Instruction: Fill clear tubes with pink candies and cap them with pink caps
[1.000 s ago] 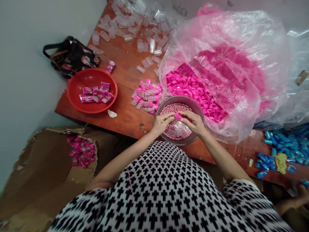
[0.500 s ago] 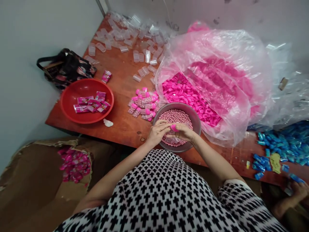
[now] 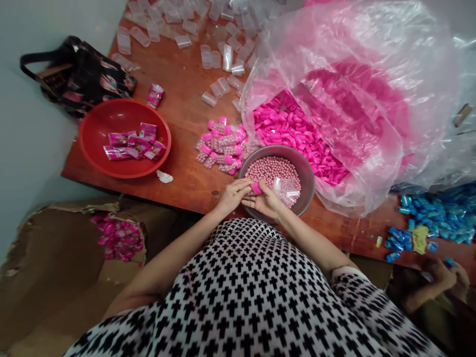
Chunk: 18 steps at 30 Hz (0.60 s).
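My left hand (image 3: 232, 196) and my right hand (image 3: 266, 201) meet over the near left rim of a grey metal bowl (image 3: 308, 186). Between their fingers is a small bottle with a pink cap (image 3: 256, 188); its body is mostly hidden by the fingers. Both hands are closed on it, the right thumb against the cap. The bowl holds small round pink balls (image 3: 273, 169), with clear plastic containers (image 3: 287, 190) lying on top. Left of the bowl is a pile of capped bottles (image 3: 225, 144) filled with pink balls.
A plastic bag (image 3: 353, 29) of pink caps (image 3: 297, 131) lies behind the bowl. Clear containers (image 3: 215, 57) are scattered at the back. A red basin (image 3: 89, 144) with pink packets stands left, near a handbag (image 3: 89, 72). Blue packets (image 3: 442, 213) and another person's hands (image 3: 446, 275) are at right.
My hands have moved left in the bowl, drawing the pink-capped bottle toward its near left rim. The clear containers in the bowl now show more. The camera view has tilted down and come closer.
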### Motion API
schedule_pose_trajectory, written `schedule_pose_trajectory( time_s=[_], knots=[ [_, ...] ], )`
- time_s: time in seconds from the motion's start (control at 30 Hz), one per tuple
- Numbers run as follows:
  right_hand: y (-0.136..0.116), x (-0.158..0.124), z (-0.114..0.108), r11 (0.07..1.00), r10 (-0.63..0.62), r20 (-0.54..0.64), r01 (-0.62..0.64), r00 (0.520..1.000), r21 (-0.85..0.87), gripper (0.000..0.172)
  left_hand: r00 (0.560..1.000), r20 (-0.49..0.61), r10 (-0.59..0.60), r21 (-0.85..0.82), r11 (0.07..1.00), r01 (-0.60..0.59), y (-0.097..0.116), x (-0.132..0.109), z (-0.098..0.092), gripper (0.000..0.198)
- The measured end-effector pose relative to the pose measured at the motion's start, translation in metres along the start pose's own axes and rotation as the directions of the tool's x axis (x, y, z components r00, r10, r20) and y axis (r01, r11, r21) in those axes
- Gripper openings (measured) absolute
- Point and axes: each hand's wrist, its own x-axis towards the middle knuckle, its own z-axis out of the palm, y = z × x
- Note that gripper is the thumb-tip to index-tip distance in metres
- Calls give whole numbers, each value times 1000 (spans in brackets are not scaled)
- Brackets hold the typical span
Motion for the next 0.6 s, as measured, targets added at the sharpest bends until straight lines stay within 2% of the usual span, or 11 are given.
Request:
schedule_pose_trajectory(
  time_s=[0.07,0.13,0.17,0.23,0.3,0.37,0.43,0.53,0.6],
  knots=[
    [-13,-3,-5,987,-12,47,19,999,-159,49,999,-19,-27,-25,999,26,-1,6,-6,32],
    [-36,-7,-19,910,-134,40,139,990,-392,49,995,-101,-28,-20,999,26,1,20,-16,33],
    [-48,-10,-29,818,-230,25,207,973,-536,46,986,-164,-17,-1,1000,17,1,30,-22,33],
    [-69,-14,-51,524,-353,41,234,935,-819,38,955,-295,24,57,998,-7,1,49,-37,32],
    [-78,-17,-68,181,-323,127,193,938,-964,26,927,-354,126,190,980,-61,1,62,-50,30],
    [-74,-20,-75,-124,-194,201,179,960,-976,21,917,-340,210,307,946,-103,1,62,-55,31],
    [-60,-23,-72,-357,-57,232,197,971,-913,25,934,-292,208,332,937,-106,2,50,-48,31],
    [-31,-27,-60,-578,16,231,198,973,-792,38,974,-195,118,275,960,-61,4,21,-23,31],
    [-17,-29,-56,-630,-26,223,158,974,-760,35,988,-135,73,262,964,-36,7,4,-6,30]
  ],
)
